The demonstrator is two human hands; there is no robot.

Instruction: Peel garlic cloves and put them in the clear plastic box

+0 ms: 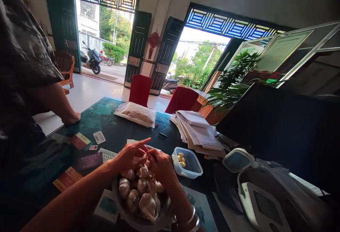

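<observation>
A bowl [117, 203] full of garlic bulbs [147, 205] stands at the near edge of the desk. Over its far side, my left hand [131, 156] and my right hand [160, 163] meet, fingertips pinched together around a small piece of garlic [145, 157] that they partly hide. One finger of my left hand points outward to the right. Bracelets circle my right wrist. Right of my hands sits a clear plastic container [195, 166] with several peeled cloves [181, 159] at its left side.
Papers [198, 129] are stacked beyond the container, beside a wrapped packet [138, 113] and a pen [163, 135]. Cards [89, 161] lie at left. A person's hand [71, 117] rests on the desk's left edge. A white device [262, 205] and a dark monitor [276, 133] stand right.
</observation>
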